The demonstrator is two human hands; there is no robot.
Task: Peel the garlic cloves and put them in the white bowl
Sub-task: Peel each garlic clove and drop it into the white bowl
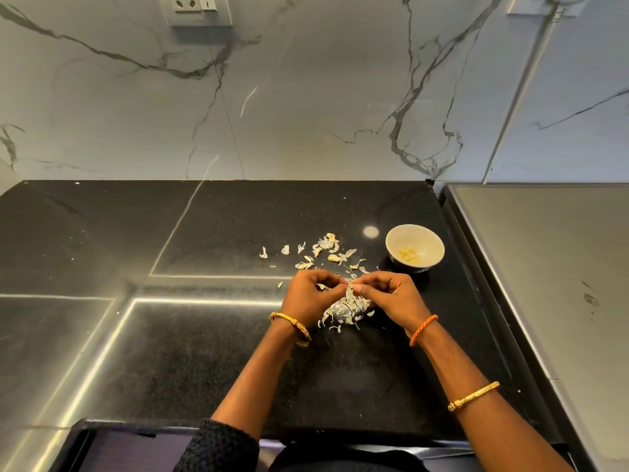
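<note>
My left hand (311,294) and my right hand (391,296) meet fingertip to fingertip over the black counter and pinch a small garlic clove (350,287) between them, with a strip of papery skin hanging from it. Under the hands lies a heap of garlic skins (347,310). More skins and a clove or two (335,257) are scattered just beyond the hands. The white bowl (432,241) stands to the right of them and holds several peeled cloves (410,256).
The black counter (221,233) runs back to a marble wall. A grey appliance top (544,253) rises along the counter's right edge, close to the bowl. Wall sockets (194,8) sit high on the wall. The counter's front edge is near my body.
</note>
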